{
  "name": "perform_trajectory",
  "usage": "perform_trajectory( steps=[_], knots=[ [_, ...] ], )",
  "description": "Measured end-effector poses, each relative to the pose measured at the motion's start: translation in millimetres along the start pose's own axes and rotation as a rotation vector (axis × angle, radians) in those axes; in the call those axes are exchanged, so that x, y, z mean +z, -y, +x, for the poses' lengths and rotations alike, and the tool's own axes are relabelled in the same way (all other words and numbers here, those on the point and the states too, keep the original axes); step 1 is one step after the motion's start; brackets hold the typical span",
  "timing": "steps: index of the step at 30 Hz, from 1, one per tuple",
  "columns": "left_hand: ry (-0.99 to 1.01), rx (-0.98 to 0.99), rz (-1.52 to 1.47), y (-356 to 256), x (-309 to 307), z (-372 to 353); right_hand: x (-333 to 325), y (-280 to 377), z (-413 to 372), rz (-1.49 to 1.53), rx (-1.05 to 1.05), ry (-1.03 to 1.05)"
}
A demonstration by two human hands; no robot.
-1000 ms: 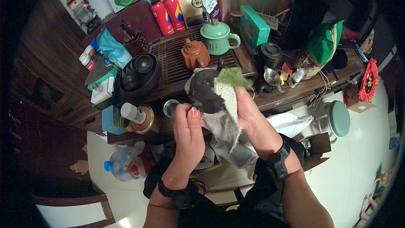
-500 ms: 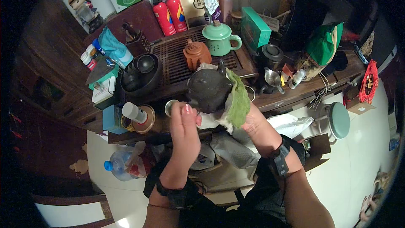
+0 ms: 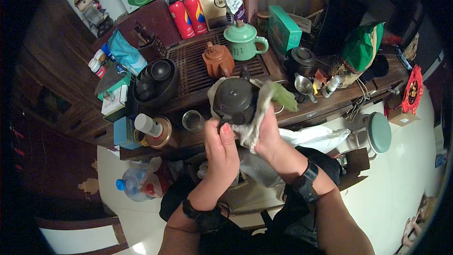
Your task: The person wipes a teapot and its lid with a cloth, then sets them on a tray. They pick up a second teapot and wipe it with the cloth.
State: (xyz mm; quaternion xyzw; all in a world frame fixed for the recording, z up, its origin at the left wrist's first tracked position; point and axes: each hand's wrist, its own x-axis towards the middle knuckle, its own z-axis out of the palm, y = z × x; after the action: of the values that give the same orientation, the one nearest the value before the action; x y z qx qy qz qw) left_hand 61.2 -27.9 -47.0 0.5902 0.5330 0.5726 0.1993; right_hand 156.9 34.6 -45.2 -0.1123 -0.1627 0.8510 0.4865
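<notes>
A dark, round teapot (image 3: pixel 233 95) is held in front of me over the front edge of the wooden stand. My left hand (image 3: pixel 222 147) has its fingers closed on the near end of the pot, thumb uppermost. A white and green cloth (image 3: pixel 264 108) wraps around the pot's right side, and some of its pale fabric shows beyond the left side too. My right hand (image 3: pixel 270 134) grips that cloth and presses it against the pot; most of its fingers are hidden beneath. Just left of the pot stands a clear glass cup (image 3: pixel 192 120).
Behind the pot, a slatted tea tray (image 3: pixel 191 73) carries a reddish-brown teapot (image 3: pixel 218 60) and a green lidded mug (image 3: pixel 243 42). Leftward sit a black bowl (image 3: pixel 172 89) with smaller dark cups and a white-capped bottle (image 3: pixel 148 125). A metal pitcher (image 3: pixel 304 86) is at right.
My left hand has come in from the left and closed on the pot's near end. The cloth has shifted around the pot, showing more white, and the glass cup is uncovered.
</notes>
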Motion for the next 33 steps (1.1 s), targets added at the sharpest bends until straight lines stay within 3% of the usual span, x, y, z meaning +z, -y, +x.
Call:
perform_trajectory(
  steps=[2,5,7,8,11,12,13,15,17,19,21,22,23,25,28,33],
  knots=[
    [-0.015,0.013,0.002,-1.1,1.8,-1.5,-2.6,-9.5,-10.3,-0.167,-0.029,-0.053],
    [0.023,0.06,0.024,-11.5,0.4,-2.0,1.3,-9.3,2.0,-0.103,-0.13,-0.109],
    [0.103,0.092,0.044,-21.7,-2.3,-2.0,4.9,3.2,1.9,-0.016,0.056,-0.106],
    [0.162,-0.033,-0.05,-28.5,-6.6,-2.4,-1.8,9.5,3.7,0.017,0.06,-0.065],
    [0.146,0.207,0.061,-34.1,-16.0,11.0,-0.9,17.9,9.1,0.015,-0.007,-0.085],
    [0.161,0.159,0.067,-42.1,-22.1,14.1,-2.4,22.8,11.2,0.011,-0.026,-0.059],
    [0.118,0.241,0.156,-43.2,-28.5,19.2,-3.6,28.6,12.9,0.008,-0.045,-0.034],
    [0.02,0.22,0.018,-33.3,-33.1,25.2,-2.4,43.4,11.3,0.014,0.027,0.028],
    [0.105,0.183,-0.056,-15.5,-42.8,32.8,-3.9,49.4,9.8,0.091,0.103,0.124],
    [0.192,0.189,-0.16,-4.8,-44.2,41.7,-6.8,46.9,11.8,-0.024,0.151,0.102],
    [0.335,0.048,-0.393,11.0,-40.2,43.7,-11.9,43.3,9.5,0.011,0.311,0.184],
    [0.388,-0.001,-0.482,12.3,-38.2,43.3,-12.4,36.6,7.5,-0.145,0.276,0.056],
    [0.441,-0.05,-0.571,12.0,-37.2,43.7,-9.8,33.7,2.9,-0.14,0.279,0.07],
    [0.515,-0.066,-0.531,6.7,-41.8,45.4,-9.6,26.0,-0.9,-0.34,0.178,-0.051],
    [0.507,-0.056,-0.481,2.3,-44.0,42.6,-2.8,27.4,-2.6,-0.482,0.145,-0.011],
    [0.394,0.01,-0.474,1.8,-39.3,39.4,-9.8,22.1,3.0,-0.761,-0.144,0.021]
  ],
)
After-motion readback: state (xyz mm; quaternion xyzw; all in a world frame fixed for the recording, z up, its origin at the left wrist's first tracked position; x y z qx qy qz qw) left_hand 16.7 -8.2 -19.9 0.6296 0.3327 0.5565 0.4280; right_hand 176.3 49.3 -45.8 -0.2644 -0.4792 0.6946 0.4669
